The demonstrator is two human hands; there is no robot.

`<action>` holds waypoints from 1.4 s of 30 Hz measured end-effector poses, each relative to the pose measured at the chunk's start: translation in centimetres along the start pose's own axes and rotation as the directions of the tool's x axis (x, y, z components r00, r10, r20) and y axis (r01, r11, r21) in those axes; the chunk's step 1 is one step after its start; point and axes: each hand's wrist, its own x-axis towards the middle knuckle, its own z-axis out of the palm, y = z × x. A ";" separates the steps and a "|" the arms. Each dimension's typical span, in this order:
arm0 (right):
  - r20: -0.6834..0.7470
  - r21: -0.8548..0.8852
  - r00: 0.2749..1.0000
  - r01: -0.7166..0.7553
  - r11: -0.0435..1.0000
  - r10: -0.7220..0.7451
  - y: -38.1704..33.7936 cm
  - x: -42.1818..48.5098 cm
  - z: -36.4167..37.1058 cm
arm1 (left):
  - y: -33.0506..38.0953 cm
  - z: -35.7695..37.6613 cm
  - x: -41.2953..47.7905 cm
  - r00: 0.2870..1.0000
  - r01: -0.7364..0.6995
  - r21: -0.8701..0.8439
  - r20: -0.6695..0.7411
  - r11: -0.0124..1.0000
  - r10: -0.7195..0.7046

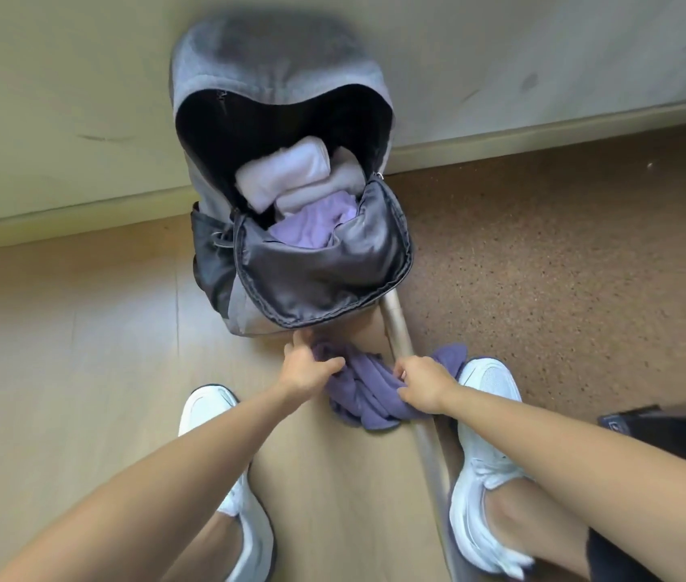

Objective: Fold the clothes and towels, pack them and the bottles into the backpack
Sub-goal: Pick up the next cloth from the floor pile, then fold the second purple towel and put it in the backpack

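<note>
- The purple cloth (364, 394) lies bunched and creased on the floor, just in front of the backpack and between the 2 shoes.
- The left hand (305, 371) grips the cloth's left edge, its fingers curled into the folds.
- The right hand (425, 388) grips the right side, fingers closed round a wad of the fabric; a loose corner pokes out to the right of it.
- The cloth's near edge hangs in a rounded fold, and its right part lies across a metal strip (400, 329) in the floor.
- The grey backpack (224, 77) stands just beyond, against the wall (81, 98), its main zip wide open and the dark-lined front flap dropped toward the hands.
- Inside, 2 rolled white towels (282, 174) sit at the top, with a pale lilac cloth (312, 228) below them, close to the flap's rim.
- Dark free space shows in the opening above the towels.
- Wood floor (81, 329) spreads to the left; speckled brown floor (563, 245) lies to the right of the strip.
- The left white shoe (207, 409) and the right white shoe (484, 434) flank the cloth.
- A dark object (677, 434) sits at the right edge; I cannot tell what it is.
</note>
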 end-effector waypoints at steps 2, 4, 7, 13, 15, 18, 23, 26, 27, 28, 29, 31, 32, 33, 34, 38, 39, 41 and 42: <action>0.000 0.090 1.000 -0.021 0.996 0.021 0.0 0.1 -0.1 | -0.6 0.2 0.3 0.996 0.076 -0.132 0.052 0.988 -0.069; 0.024 0.210 1.000 -0.019 0.977 0.014 -0.1 0.1 -0.5 | -1.2 0.3 0.8 0.989 0.128 -0.202 0.099 0.971 -0.110; 0.063 0.430 0.998 -0.031 0.902 0.004 -0.7 -0.5 -1.5 | -0.7 0.1 0.6 0.981 0.135 -0.133 0.159 0.982 -0.113; 0.272 0.597 0.962 -0.138 0.790 -0.037 -4.6 -2.8 -7.0 | 2.7 -1.2 -1.4 0.933 -0.039 0.090 0.359 0.995 0.004; 0.331 0.657 0.938 -0.154 0.738 -0.099 -6.5 -3.9 -9.7 | 4.6 -2.2 -2.4 0.897 -0.146 0.091 0.432 0.985 0.093; 0.269 0.719 0.926 -0.009 0.695 -0.266 -8.6 -5.3 -13.8 | 8.0 -3.9 -3.9 0.860 -0.250 0.012 0.463 0.968 0.216; 0.099 0.639 0.916 0.241 0.731 -0.389 -10.5 -8.9 -20.4 | 13.8 -7.3 -7.8 0.855 -0.308 -0.030 0.430 0.951 0.291; -0.082 0.506 0.910 0.389 0.770 -0.407 -11.1 -11.1 -23.9 | 17.1 -9.8 -10.6 0.836 -0.327 -0.022 0.459 0.945 0.300; -0.143 0.461 0.893 0.442 0.770 -0.427 -11.4 -12.0 -25.0 | 18.4 -10.5 -11.6 0.834 -0.334 -0.012 0.462 0.942 0.302; -0.210 0.426 0.874 0.486 0.763 -0.439 -11.8 -13.0 -26.0 | 19.6 -11.3 -12.4 0.835 -0.348 -0.010 0.452 0.938 0.315; -0.281 0.400 0.855 0.518 0.756 -0.437 -12.2 -13.9 -27.0 | 20.9 -12.0 -13.4 0.836 -0.367 -0.022 0.432 0.930 0.339; -0.436 0.360 0.806 0.565 0.743 -0.401 -13.3 -15.6 -28.8 | 23.6 -13.5 -14.9 0.839 -0.395 -0.082 0.375 0.915 0.395; -0.512 0.329 0.772 0.582 0.744 -0.377 -13.9 -16.4 -29.6 | 24.9 -14.3 -15.7 0.843 -0.405 -0.112 0.338 0.907 0.419; -0.577 0.288 0.736 0.588 0.756 -0.353 -14.3 -17.0 -30.4 | 26.2 -15.2 -16.7 0.846 -0.418 -0.143 0.299 0.897 0.441; -0.627 0.246 0.705 0.584 0.774 -0.332 -14.7 -17.8 -31.3 | 27.3 -16.1 -17.4 0.852 -0.427 -0.179 0.248 0.886 0.461; -0.683 0.174 0.668 0.541 0.823 -0.295 -15.4 -20.7 -33.8 | 30.5 -19.5 -19.6 0.871 -0.422 -0.393 0.073 0.817 0.485; -0.669 0.168 0.682 0.528 0.833 -0.297 -15.4 -21.3 -34.0 | 31.1 -20.1 -20.0 0.871 -0.422 -0.449 0.041 0.788 0.490; -0.654 0.175 0.707 0.489 0.854 -0.270 -15.4 -21.6 -33.8 | 32.2 -21.3 -20.6 0.868 -0.423 -0.557 -0.023 0.715 0.497; -0.657 0.198 0.716 0.468 0.861 -0.238 -15.2 -21.4 -33.5 | 32.6 -21.7 -20.7 0.869 -0.419 -0.602 -0.050 0.680 0.492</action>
